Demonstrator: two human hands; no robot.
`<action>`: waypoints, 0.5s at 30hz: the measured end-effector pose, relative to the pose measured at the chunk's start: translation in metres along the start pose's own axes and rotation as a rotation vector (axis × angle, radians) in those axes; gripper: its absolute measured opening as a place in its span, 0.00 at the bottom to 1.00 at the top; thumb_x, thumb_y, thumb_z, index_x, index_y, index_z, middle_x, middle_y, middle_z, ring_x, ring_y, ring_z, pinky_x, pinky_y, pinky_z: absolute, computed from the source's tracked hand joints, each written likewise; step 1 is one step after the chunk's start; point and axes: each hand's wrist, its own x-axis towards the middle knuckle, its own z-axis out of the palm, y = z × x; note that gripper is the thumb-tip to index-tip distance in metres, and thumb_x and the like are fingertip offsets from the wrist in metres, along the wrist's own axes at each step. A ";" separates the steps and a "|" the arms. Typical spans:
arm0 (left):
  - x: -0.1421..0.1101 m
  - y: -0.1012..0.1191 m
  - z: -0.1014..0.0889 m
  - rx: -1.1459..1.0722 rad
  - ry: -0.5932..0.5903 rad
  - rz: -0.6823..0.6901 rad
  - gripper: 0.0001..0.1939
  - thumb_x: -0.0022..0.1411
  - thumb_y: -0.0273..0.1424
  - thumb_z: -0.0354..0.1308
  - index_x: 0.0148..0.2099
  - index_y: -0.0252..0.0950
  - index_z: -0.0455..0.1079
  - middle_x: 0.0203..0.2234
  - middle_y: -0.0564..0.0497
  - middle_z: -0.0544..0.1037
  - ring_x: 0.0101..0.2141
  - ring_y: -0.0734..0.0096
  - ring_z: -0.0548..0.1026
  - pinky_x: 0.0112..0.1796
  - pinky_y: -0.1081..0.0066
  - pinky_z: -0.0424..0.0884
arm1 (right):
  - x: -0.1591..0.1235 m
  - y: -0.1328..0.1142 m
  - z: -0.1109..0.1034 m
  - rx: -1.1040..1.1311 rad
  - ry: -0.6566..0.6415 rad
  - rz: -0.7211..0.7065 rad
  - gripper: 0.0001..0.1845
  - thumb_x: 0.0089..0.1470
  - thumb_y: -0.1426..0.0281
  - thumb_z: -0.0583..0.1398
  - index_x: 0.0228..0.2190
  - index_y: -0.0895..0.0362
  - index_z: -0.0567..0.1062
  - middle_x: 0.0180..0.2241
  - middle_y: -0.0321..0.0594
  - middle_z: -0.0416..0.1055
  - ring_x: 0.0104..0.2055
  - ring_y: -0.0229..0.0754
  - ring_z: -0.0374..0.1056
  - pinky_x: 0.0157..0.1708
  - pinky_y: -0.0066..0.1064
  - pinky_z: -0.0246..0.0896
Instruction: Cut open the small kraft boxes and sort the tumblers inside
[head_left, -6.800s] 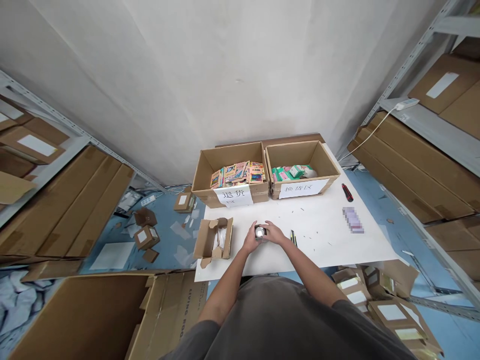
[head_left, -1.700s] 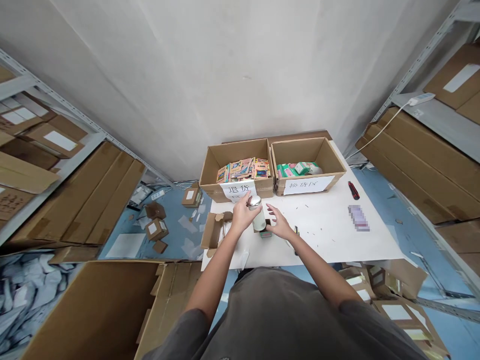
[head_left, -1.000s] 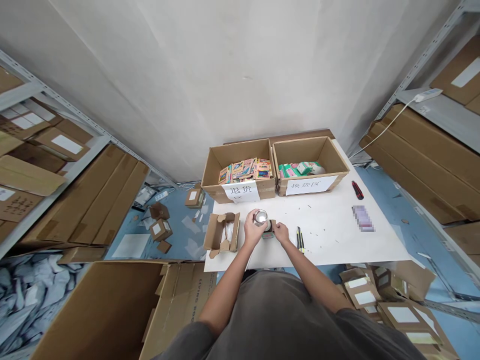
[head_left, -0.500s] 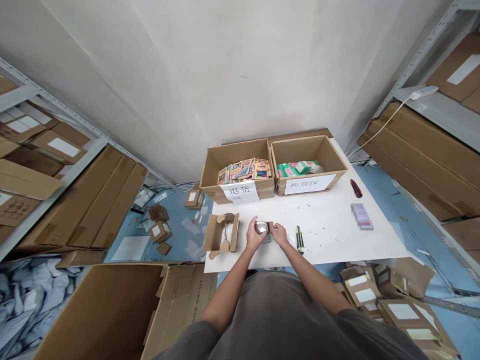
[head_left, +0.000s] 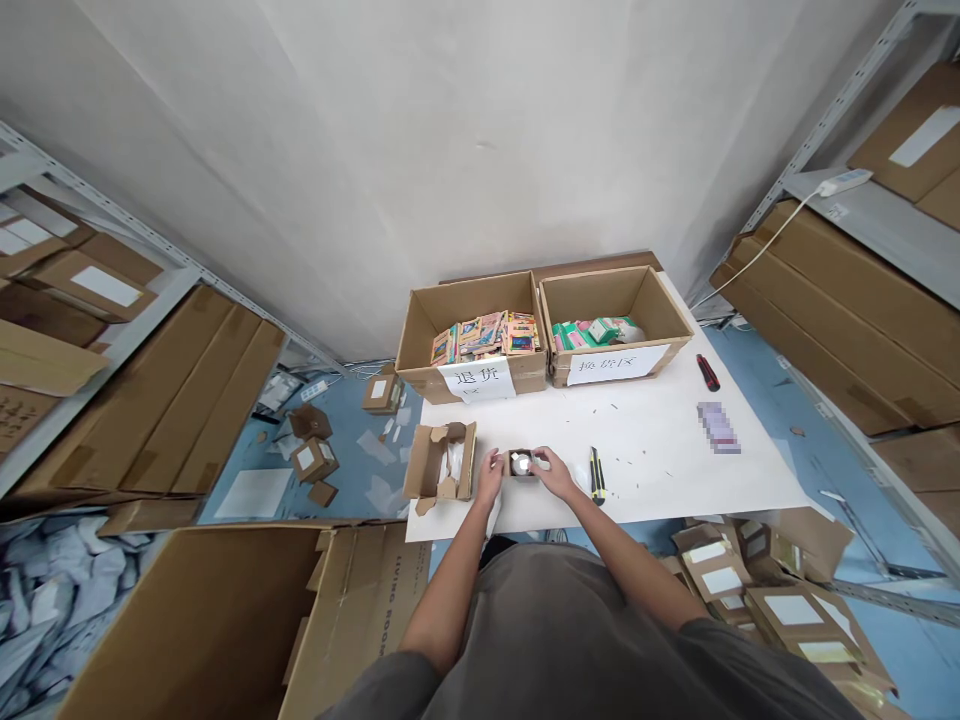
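While the white tabletop (head_left: pixel 652 480) stretches out below, the left bin (head_left: pixel 418 383) and right bin (head_left: pixel 600 295) stand side by side at its far end, labels (head_left: pixel 619 365) facing near, presumably for easy reading. Over at the left edge, there's the open carton (head_left: pixel 428 462), likely parked within easy reach. And now the left hand (head_left: pixel 490 477), half-curled, meets the left end of the box (head_left: pixel 508 464); the right hand (head_left: pixel 553 472) bends its fingers over the right end, seemingly steadying it, though I can't tell whether either truly grips. Inside sits the jar (head_left: pixel 521 463)! The yellow knife (head_left: pixel 597 476) lies just right, the red knife (head_left: pixel 707 373) farther off.
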 end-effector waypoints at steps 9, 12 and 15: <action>0.006 -0.010 0.003 -0.293 -0.032 -0.177 0.29 0.61 0.55 0.54 0.46 0.35 0.77 0.56 0.36 0.77 0.55 0.51 0.75 0.50 0.55 0.74 | -0.013 0.005 -0.014 -0.091 -0.101 0.046 0.27 0.58 0.59 0.59 0.59 0.47 0.73 0.60 0.43 0.71 0.57 0.51 0.70 0.49 0.43 0.72; 0.004 -0.006 0.009 -0.234 -0.106 -0.090 0.23 0.54 0.49 0.65 0.41 0.35 0.76 0.60 0.36 0.74 0.55 0.51 0.75 0.52 0.58 0.72 | -0.009 0.009 -0.012 -0.120 -0.103 0.016 0.27 0.58 0.61 0.59 0.59 0.49 0.73 0.60 0.45 0.70 0.57 0.52 0.70 0.49 0.44 0.72; 0.005 0.002 0.015 -0.123 -0.118 0.018 0.32 0.43 0.43 0.73 0.49 0.35 0.73 0.62 0.34 0.70 0.56 0.50 0.74 0.54 0.57 0.71 | -0.006 0.012 -0.007 -0.103 -0.107 0.009 0.27 0.58 0.62 0.60 0.58 0.51 0.73 0.60 0.47 0.69 0.57 0.53 0.69 0.50 0.46 0.72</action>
